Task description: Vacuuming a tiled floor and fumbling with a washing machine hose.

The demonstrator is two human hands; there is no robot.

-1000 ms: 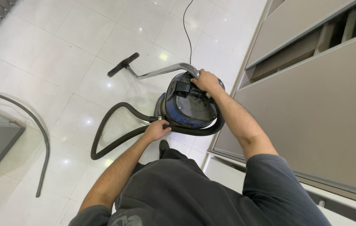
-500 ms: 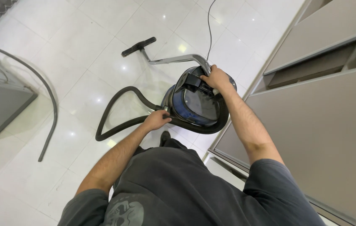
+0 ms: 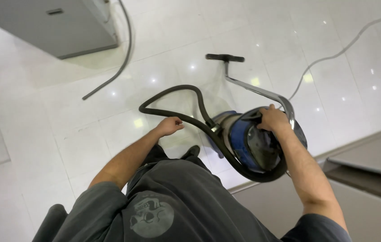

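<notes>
Seen from above, a person in a dark grey shirt [image 3: 163, 210] is bending over a glossy white tiled floor [image 3: 65, 134]. Nearest the body, a blue and black canister vacuum cleaner [image 3: 248, 143] is sitting just ahead of the person's feet, beside a grey cabinet [image 3: 370, 179] running along the right. The right hand [image 3: 273, 120] is resting on the vacuum's top, fingers curled down over what looks like its handle, clamped on the body. The left hand [image 3: 170, 125] is hovering to the left of the vacuum, loosely curled with fingers together; whether it is touching the black hose [image 3: 172, 112] passing just beneath it is unclear. So the right hand is the one on the vacuum, which is lying to the right of the left hand. The hose is looping from the canister out to the left and back. Beyond, a bent metal wand [image 3: 253, 89] is stretching away to a black floor nozzle [image 3: 224, 57]. Farther off, a grey power cord [image 3: 334, 54] is trailing right, and a grey box-like unit [image 3: 56, 27] is standing at the far left.
</notes>
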